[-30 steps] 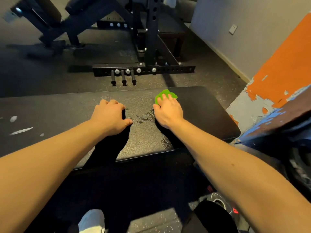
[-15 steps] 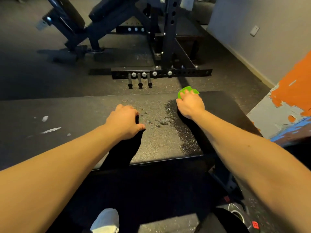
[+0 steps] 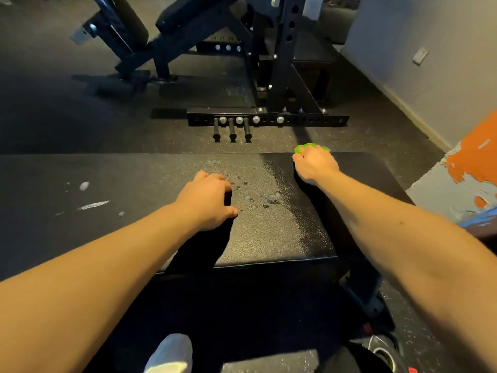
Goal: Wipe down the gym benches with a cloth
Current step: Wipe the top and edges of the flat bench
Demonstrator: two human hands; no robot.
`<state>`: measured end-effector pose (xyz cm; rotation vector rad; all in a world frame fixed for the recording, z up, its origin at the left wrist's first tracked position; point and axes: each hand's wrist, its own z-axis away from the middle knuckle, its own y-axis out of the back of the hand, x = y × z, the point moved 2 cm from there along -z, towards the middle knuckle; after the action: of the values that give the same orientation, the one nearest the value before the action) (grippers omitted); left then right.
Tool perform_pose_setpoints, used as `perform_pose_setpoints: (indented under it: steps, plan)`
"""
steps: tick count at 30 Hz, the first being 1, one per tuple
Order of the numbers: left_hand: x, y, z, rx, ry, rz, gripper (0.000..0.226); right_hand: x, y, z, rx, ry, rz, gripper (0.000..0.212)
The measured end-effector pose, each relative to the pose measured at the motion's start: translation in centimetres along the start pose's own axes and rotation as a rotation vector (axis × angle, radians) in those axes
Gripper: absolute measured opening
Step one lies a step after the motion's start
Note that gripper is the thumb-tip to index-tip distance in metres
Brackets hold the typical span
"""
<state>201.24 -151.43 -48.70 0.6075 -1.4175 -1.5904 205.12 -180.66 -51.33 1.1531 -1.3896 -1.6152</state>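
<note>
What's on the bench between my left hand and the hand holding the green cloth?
Head view: water droplets, then a wet streak, on the bench pad between left hand and the right hand gripping the green cloth.

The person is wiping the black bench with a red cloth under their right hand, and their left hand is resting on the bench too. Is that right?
Not quite: the cloth is green, not red. The head view shows it under the right hand at the far edge of the black bench, with the left hand resting on the bench too.
</note>
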Motion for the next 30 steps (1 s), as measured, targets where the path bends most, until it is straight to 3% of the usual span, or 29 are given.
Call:
perform_pose_setpoints:
  steps: [8,14,17,24,30]
  plan:
    - [0.2,0.1,0.6,0.004,-0.011,-0.048,0.069,-8.4,-2.5,3.9,-0.153,0.322,-0.015,0.055]
    - [-0.5,-0.2,2.0,-0.054,-0.018,-0.018,0.078,-1.4,-1.1,4.2,-0.123,0.146,0.026,0.058]
    - [-0.8,-0.7,2.6,-0.071,-0.015,-0.054,0.084,-1.9,-1.2,5.9,-0.11,0.094,0.024,0.051]
    - [-0.4,-0.7,3.6,-0.073,-0.057,-0.134,0.082,-4.4,-2.1,14.3,-0.136,0.351,-0.043,0.053]
    - [0.8,-0.7,4.2,-0.107,-0.08,-0.127,0.091,-1.1,-0.5,14.1,-0.087,0.055,-0.01,0.053]
